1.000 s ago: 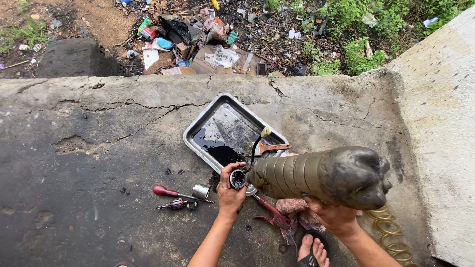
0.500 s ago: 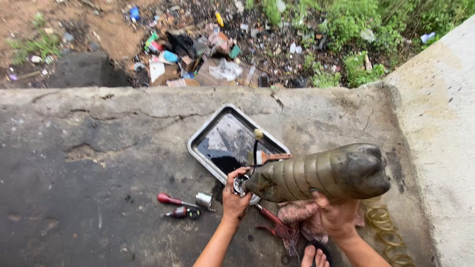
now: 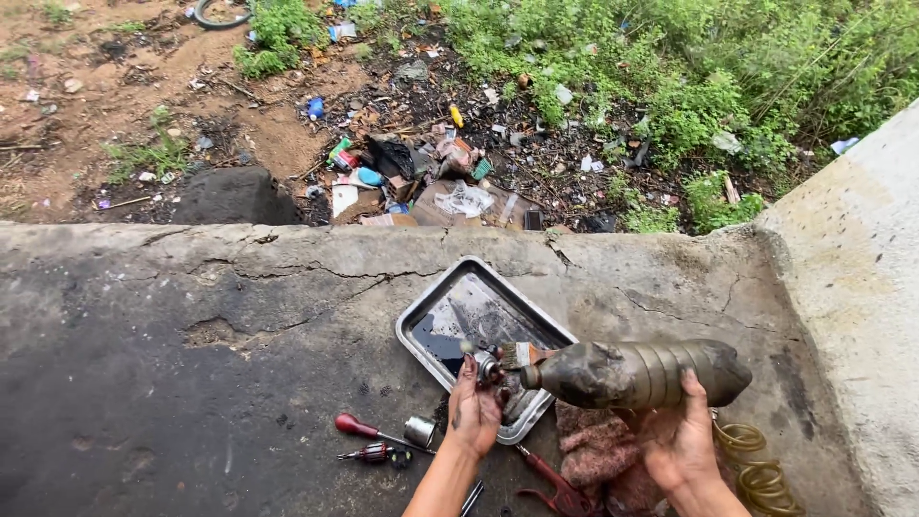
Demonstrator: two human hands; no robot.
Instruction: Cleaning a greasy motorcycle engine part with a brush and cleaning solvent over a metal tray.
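Note:
My left hand (image 3: 472, 410) holds a small round metal part (image 3: 487, 365) over the near corner of a metal tray (image 3: 418, 319) that has dark liquid in it. My right hand (image 3: 682, 442) grips a dirty plastic bottle (image 3: 636, 373) lying on its side, its neck pointing left at the part. A paintbrush (image 3: 525, 355) rests across the tray just behind the bottle's neck.
On the cracked concrete slab (image 3: 191, 383) lie a red-handled screwdriver (image 3: 362, 429), a small metal cylinder (image 3: 418, 431), red pliers (image 3: 554, 482), a reddish rag (image 3: 593, 450) and a coiled spring (image 3: 749, 460). Beyond the slab's far edge is litter and weeds; a concrete wall (image 3: 852, 287) rises at right.
The bottle has tipped flatter and its neck has come closer to the part in my left hand. The camera has tilted up, showing more ground beyond the slab.

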